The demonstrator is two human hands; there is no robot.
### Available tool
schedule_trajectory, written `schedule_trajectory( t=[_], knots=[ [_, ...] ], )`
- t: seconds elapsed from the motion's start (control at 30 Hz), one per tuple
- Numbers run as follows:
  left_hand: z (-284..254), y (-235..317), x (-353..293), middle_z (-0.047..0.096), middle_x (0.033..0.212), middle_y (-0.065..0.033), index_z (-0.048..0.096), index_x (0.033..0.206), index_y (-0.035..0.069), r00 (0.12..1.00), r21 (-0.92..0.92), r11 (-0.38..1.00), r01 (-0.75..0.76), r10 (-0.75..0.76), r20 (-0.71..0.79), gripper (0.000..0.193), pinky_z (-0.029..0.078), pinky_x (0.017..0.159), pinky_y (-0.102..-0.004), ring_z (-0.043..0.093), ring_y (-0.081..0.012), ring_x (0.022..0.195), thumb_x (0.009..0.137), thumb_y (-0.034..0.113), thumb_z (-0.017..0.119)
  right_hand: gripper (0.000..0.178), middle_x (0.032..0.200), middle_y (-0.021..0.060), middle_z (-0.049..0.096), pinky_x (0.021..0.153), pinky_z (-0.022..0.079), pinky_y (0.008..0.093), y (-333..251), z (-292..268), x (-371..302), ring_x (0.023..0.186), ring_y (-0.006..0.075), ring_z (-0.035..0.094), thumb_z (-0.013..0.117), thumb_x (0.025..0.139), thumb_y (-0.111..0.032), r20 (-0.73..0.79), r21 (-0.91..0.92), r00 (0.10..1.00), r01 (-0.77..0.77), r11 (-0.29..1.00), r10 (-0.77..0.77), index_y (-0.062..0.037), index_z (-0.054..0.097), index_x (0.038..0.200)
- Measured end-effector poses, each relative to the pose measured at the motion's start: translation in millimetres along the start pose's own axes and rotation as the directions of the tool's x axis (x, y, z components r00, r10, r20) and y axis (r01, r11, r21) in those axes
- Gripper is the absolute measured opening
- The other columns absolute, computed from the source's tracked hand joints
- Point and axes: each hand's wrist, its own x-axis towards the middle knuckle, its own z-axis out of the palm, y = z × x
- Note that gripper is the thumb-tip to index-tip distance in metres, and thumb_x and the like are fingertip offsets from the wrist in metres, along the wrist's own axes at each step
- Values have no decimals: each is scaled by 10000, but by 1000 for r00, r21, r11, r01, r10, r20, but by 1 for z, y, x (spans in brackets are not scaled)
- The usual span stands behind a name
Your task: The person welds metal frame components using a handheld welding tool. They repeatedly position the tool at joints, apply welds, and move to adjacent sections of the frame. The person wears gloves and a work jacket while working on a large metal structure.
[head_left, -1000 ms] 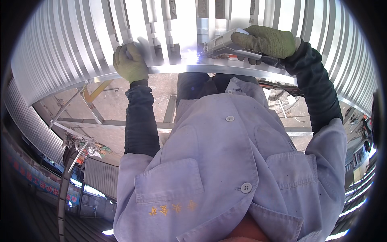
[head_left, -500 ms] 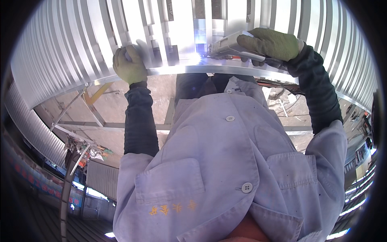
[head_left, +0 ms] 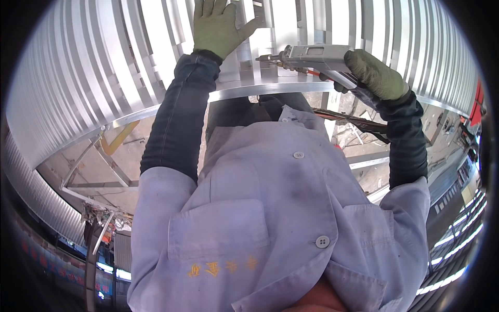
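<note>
My right hand (head_left: 378, 75), in a green work glove, is closed round the handle of a grey welding gun (head_left: 325, 53). The gun's thin nozzle points left, just above a row of shiny metal strips (head_left: 285, 31), and no spark shows at its tip. A red line runs along the gun's underside. Farther out and to the left, my gloved left hand (head_left: 218, 28) lies over the strips with its fingers spread and nothing held. Along the strips' near side runs a metal edge bar (head_left: 265, 90), close to my body.
Dark and red cables (head_left: 351, 119) hang below the bar on the right. Metal frame bars (head_left: 366, 160) and a yellow angled piece (head_left: 117, 138) show beneath. Assorted clutter (head_left: 106, 217) lies at the lower left, and something red (head_left: 476, 104) stands far right.
The bright welding light has gone out, and the gun's nozzle has lifted away from the bar. My left hand has left the near edge, moving right and outward, and its fingers have spread.
</note>
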Motion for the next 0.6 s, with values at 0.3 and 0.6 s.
schedule_trajectory(
  t=[0.3, 0.6],
  knots=[
    [49, 11, 11, 410, 1821, -120, 877, 895, 42, 992, 142, 990, 19, -37, 122, 814, -25, 1385, -694, 100, -521, 1733, 946, 819, 643, 354, 928, 87, 740, 710, 591, 384, 42, 27, -15, 785, 242, 735, 601, 1171, -368, 13, 34, 992, 127, 991, -127, -101, 661, 1396],
    [59, 11, 11, 613, 1672, -146, 856, 835, 6, 993, 213, 977, 8, -33, 116, 730, -40, 1368, -734, 96, -562, 1722, 988, 677, 616, 817, 892, 111, 738, 755, 584, 372, 26, 32, -25, 811, 224, 715, 483, 1108, -789, 20, 128, 996, -83, 988, 82, -21, 724, 1248]
  ],
)
